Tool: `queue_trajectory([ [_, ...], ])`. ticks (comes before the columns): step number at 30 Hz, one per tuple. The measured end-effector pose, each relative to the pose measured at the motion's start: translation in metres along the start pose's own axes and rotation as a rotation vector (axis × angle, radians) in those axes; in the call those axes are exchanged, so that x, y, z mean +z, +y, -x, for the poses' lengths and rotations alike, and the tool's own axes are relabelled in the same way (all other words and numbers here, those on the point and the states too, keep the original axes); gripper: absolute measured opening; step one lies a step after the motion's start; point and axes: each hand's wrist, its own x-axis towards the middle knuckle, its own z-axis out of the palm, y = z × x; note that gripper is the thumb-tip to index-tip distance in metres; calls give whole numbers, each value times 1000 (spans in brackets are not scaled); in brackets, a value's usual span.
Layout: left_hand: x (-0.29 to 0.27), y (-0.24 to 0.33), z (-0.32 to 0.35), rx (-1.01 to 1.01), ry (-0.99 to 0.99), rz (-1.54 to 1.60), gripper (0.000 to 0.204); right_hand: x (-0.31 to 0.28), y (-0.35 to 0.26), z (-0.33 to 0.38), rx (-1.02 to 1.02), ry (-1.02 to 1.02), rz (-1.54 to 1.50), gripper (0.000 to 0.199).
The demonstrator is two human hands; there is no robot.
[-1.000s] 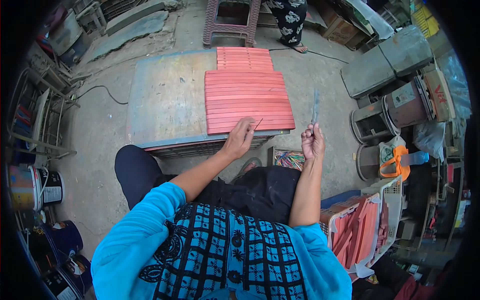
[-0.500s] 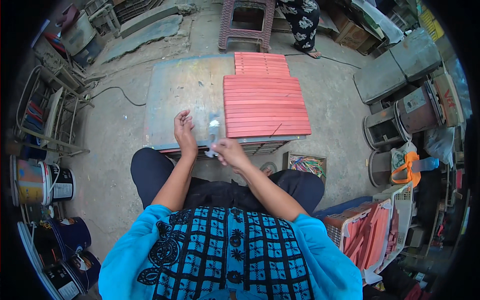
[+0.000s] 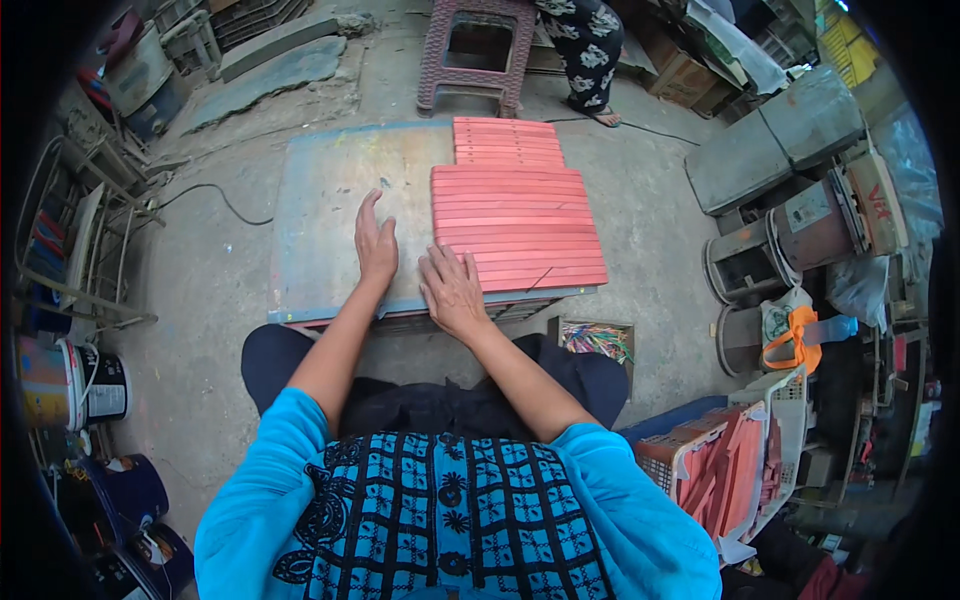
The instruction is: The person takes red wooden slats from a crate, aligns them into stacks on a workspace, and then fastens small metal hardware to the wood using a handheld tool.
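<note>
Red-painted wooden strips (image 3: 520, 225) lie side by side in a flat block on the right part of a low worktable (image 3: 318, 200); a narrower group stands at the far end. My right hand (image 3: 455, 290) is open, fingers stretched over the near left corner of the strips, appearing to touch them. My left hand (image 3: 376, 243) is open over the bare board, holding nothing, its palm turned toward the strips. A thin dark stick (image 3: 540, 278) lies across the nearest strips.
A box of colourful thin sticks (image 3: 597, 340) sits right of the table. Baskets of red strips (image 3: 715, 455) stand at lower right. Paint buckets (image 3: 105, 385) line the left. A plastic stool (image 3: 478, 50) and another person's leg (image 3: 588, 60) are beyond the table.
My right hand has let go of a shiny metal piece, which no longer shows, and now lies open at the strips' corner. The left hand stays open. The view has shifted slightly.
</note>
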Motion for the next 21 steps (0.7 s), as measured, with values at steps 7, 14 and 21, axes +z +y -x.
queue_trajectory([
  [7, 92, -50, -62, 204, -308, -179, 52, 9, 25, 3, 11, -52, 82, 41],
  [14, 121, -57, -66, 284, -356, -234, 52, 18, 28, 6, 23, -37, 109, 45],
  [21, 118, -44, -64, 278, -357, -217, 52, 15, 30, 6, -4, -32, 131, 41],
])
